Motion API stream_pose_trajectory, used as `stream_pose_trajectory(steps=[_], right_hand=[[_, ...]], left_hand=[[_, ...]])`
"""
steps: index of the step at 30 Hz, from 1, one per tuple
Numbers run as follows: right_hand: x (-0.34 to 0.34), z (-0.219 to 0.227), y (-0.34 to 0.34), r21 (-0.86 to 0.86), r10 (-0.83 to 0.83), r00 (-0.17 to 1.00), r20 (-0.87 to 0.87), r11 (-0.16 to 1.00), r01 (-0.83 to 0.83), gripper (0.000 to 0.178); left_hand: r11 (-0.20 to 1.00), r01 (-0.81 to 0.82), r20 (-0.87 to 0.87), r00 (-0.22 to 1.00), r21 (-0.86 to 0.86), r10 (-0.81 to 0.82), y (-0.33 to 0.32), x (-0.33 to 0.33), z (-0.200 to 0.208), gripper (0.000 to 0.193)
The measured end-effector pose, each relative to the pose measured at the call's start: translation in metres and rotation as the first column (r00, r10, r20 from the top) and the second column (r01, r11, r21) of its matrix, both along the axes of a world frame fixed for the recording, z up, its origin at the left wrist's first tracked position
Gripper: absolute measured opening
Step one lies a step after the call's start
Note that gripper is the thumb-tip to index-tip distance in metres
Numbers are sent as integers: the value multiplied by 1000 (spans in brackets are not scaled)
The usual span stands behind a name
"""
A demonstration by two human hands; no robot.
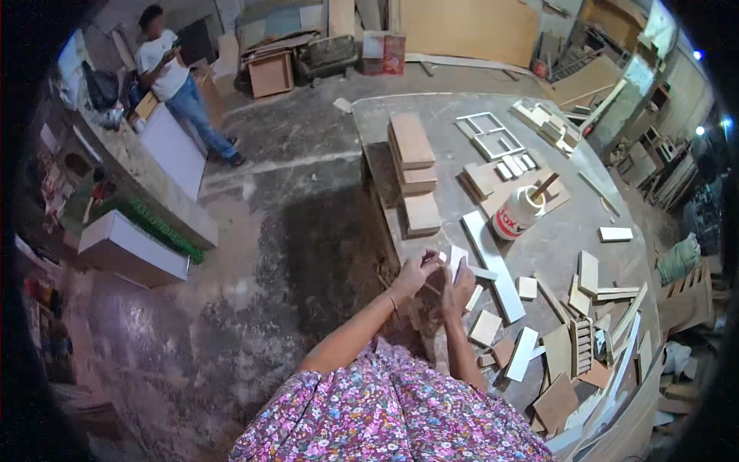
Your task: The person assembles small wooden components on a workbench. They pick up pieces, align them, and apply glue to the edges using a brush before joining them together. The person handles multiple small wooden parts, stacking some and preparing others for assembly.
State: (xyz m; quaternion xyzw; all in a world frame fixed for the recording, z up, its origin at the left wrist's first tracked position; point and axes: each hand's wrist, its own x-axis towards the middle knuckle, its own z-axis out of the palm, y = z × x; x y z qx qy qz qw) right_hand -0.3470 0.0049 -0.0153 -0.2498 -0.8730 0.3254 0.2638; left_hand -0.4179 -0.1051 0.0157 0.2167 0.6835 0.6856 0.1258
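Note:
Both my hands are at the table's near left edge, close together. My right hand [459,291] is closed on a small white wooden piece [457,254], and another pale strip [483,272] juts out to its right. My left hand [414,277] is pinched at a small pale block [442,257] beside that piece; its fingertips are partly hidden. Just past my hands lies a long white board [494,266]. A white bottle [508,223] with a red label and a brown stick in its mouth stands beyond it.
Stacked wooden boxes [412,142] line the table's left edge. White frames [489,135] lie farther back. Loose wood offcuts [556,404] crowd the near right. A person [165,69] leans by a white panel at the far left. The worktable [385,108] has a curved rim.

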Motion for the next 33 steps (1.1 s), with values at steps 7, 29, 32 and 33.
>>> stream_pose_trajectory(steps=[7, 29, 32, 33], right_hand=[[8, 8, 1, -165, 28, 1000, 5, 986, -27, 61], [10, 55, 31, -840, 160, 964, -214, 473, -265, 49], [15, 50, 23, -944, 67, 966, -252, 205, -260, 41], [15, 52, 21, -956, 39, 965, -261, 128, -264, 40]], left_hand=[[999, -42, 39, 998, -15, 43, 21, -3, -25, 24], [935, 165, -162, 961, -314, -224, 0, -1, -9, 63], [949, 192, -65, 975, -248, -214, 0, -2, -18, 62], [942, 197, -78, 971, -273, -225, -3, -4, -19, 61]])
